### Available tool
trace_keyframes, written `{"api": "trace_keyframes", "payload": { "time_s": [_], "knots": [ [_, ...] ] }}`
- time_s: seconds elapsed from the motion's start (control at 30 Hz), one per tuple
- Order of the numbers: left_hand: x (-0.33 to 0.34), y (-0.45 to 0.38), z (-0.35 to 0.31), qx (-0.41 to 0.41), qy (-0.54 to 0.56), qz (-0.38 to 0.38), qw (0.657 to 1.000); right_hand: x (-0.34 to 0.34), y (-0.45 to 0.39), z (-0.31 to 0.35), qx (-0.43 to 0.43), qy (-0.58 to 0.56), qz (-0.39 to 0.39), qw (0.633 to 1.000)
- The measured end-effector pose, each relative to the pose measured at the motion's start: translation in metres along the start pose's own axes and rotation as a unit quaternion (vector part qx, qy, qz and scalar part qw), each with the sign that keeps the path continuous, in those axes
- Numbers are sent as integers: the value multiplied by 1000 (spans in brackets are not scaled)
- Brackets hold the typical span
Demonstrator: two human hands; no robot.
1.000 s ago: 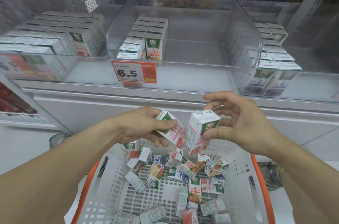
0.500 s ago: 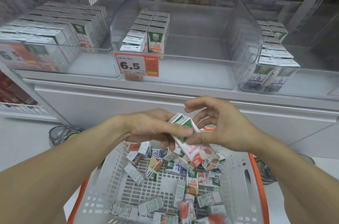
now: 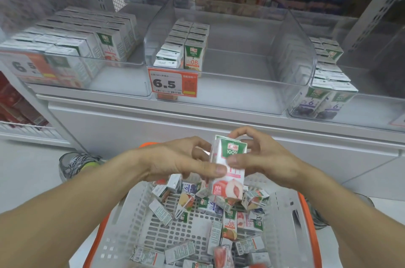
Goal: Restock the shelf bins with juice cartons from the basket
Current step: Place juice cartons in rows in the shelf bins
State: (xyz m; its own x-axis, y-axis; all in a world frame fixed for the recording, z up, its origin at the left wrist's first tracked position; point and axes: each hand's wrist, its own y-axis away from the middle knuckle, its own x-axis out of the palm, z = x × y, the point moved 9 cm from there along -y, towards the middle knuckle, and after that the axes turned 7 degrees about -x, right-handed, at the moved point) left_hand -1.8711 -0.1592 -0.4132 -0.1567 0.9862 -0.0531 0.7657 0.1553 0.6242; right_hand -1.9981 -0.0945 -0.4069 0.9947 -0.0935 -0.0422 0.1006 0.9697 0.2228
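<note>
Both hands hold a pair of juice cartons (image 3: 228, 171) pressed side by side, upright, above the far end of the basket (image 3: 127, 219). My left hand (image 3: 182, 162) grips them from the left with the thumb across the front. From the right, my right hand (image 3: 260, 160) pinches them, thumb on the front face. Several loose cartons (image 3: 219, 221) lie jumbled in the white basket with orange rim. On the shelf, the middle clear bin (image 3: 241, 96) holds two short rows of cartons (image 3: 184, 48) at its left side.
The left bin (image 3: 92, 83) is packed with cartons. A right bin (image 3: 324, 92) holds purple-label cartons. A 6.5 price tag (image 3: 173, 82) hangs on the middle bin's front. A shoe (image 3: 74, 164) stands on the floor left of the basket.
The two cartons, held apart a second ago, have been brought together and turned upright between both hands. The view has tilted up toward the shelf.
</note>
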Motion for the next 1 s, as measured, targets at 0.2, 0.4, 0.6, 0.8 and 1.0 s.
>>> {"api": "trace_keyframes", "payload": {
  "time_s": [0.2, 0.4, 0.6, 0.8, 1.0],
  "knots": [
    [-46, 49, -2, 82, 49, -67, 993, 40, -10, 29, -29, -76, -6, 997],
    [-109, 109, -3, 198, 18, -220, 955, 82, -53, 122, -172, 152, -19, 973],
    [-178, 172, 0, 347, 121, -247, 896, 147, -96, 225, -336, 257, -13, 906],
    [-259, 189, 42, 231, 21, -628, 743, 161, -175, 254, -386, 334, -154, 846],
    [-271, 159, 57, 231, 50, -635, 735, 149, -288, 219, -185, 341, -162, 907]
  ]
}}
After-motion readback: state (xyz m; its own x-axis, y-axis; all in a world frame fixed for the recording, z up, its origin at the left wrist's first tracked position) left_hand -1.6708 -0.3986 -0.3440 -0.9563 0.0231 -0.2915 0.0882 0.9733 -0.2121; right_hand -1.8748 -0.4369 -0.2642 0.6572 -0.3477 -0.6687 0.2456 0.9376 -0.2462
